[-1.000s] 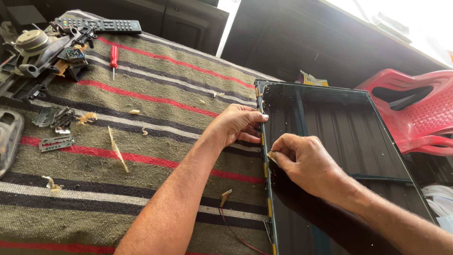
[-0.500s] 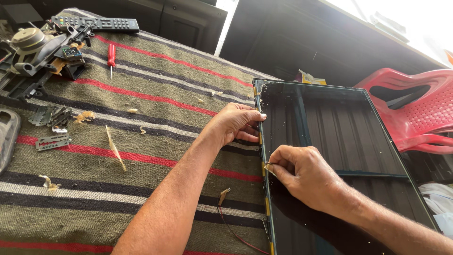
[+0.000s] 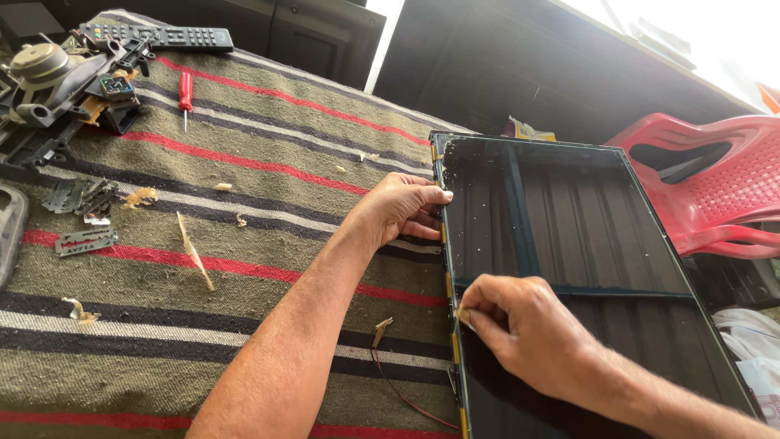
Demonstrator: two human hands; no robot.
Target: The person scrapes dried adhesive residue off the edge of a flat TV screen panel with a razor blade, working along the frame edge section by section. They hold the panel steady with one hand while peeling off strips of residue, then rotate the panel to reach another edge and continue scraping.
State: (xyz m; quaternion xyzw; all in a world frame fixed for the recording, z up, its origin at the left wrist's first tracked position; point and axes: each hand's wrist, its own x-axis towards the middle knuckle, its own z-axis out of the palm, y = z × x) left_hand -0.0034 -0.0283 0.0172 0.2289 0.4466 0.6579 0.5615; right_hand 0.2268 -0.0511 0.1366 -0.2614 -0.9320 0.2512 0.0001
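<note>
Striped blanket point(image 3: 244, 154) covers the surface — screwdriver point(image 3: 185, 88) and remote point(image 3: 162, 35) near its far edge. Dark panel point(image 3: 569, 236) lies at its right edge. Left hand point(image 3: 398, 207) presses the panel's left edge, fingers curled; right hand point(image 3: 520, 329) pinches a small scrap point(image 3: 460, 315) on that edge, nearer.

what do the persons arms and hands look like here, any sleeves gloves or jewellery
Both arms are bare as far as the picture shows, with no sleeves in view. The left hand and right hand wear no gloves, and no ring, watch or bracelet shows. The forearms have fine hair. The nails look short and plain.
</note>
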